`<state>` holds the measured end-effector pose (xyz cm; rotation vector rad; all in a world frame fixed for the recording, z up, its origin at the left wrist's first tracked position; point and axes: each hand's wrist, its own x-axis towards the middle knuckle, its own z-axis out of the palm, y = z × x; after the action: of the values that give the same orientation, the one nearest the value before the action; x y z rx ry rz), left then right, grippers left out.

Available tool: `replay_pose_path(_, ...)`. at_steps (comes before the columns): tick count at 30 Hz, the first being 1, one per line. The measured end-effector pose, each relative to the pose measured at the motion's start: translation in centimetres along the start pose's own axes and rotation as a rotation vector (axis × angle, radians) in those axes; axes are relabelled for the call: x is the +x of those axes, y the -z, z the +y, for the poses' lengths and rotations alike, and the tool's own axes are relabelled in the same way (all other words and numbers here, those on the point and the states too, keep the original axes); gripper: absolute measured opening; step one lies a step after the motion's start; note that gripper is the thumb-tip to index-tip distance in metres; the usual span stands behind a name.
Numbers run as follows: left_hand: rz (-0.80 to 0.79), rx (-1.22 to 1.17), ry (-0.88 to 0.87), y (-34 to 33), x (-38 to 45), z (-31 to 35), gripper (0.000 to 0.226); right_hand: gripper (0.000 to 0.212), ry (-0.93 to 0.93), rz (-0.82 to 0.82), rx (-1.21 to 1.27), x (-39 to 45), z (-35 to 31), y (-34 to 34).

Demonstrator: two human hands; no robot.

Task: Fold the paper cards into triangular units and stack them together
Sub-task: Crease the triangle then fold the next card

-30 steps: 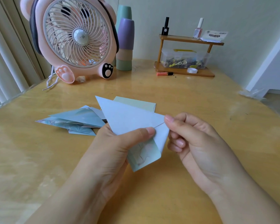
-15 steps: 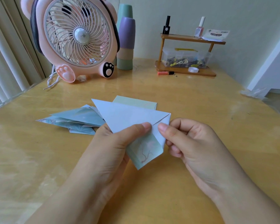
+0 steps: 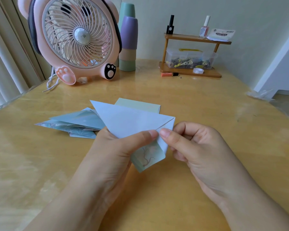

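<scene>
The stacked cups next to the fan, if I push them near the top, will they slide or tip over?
Probably tip. The stacked cups form a tall, narrow column on a small green base, so a high push likely topples them. The wooden table looks glossy, so a low push might slide them instead. They look like light plastic, so little force is needed.

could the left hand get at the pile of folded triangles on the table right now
Probably not yet: the left hand is pinching the card being folded. The pile of folded triangles lies just beyond it, with nothing between.
</scene>
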<state>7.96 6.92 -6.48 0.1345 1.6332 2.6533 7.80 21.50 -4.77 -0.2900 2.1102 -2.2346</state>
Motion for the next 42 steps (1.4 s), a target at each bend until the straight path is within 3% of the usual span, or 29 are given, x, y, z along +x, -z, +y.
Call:
replay_pose_path(7, -0.037, 0.025, 0.000, -0.09, 0.05, -0.07, 0.034, 0.013, 0.014, 0.051, 0.044, 0.35, 0.16, 0.75)
replay_pose_path(19, -0.011, 0.028, 0.001, -0.36, -0.18, 0.10, 0.031, 0.022, -0.035, 0.044, 0.184, 0.54, 0.15, 0.70)
replay_pose_path(27, 0.008, 0.028, 0.030, -0.30, -0.20, 0.37, 0.030, 0.019, -0.074, -0.020, 0.007, 0.32, 0.58, 0.56)
replay_pose_path(33, 0.056, -0.065, 0.097, -0.46, -0.20, 0.49, 0.025, 0.021, -0.077, -0.002, 0.017, 0.43, 0.58, 0.71)
replay_pose_path(36, 0.034, -0.055, 0.083, -0.30, -0.14, 0.44, 0.034, 0.022, -0.080, -0.007, 0.018, 0.43, 0.65, 0.71)
replay_pose_path(42, 0.007, -0.012, 0.006, -0.19, -0.14, 0.20, 0.026, 0.023, -0.061, -0.014, -0.014, 0.40, 0.73, 0.62)
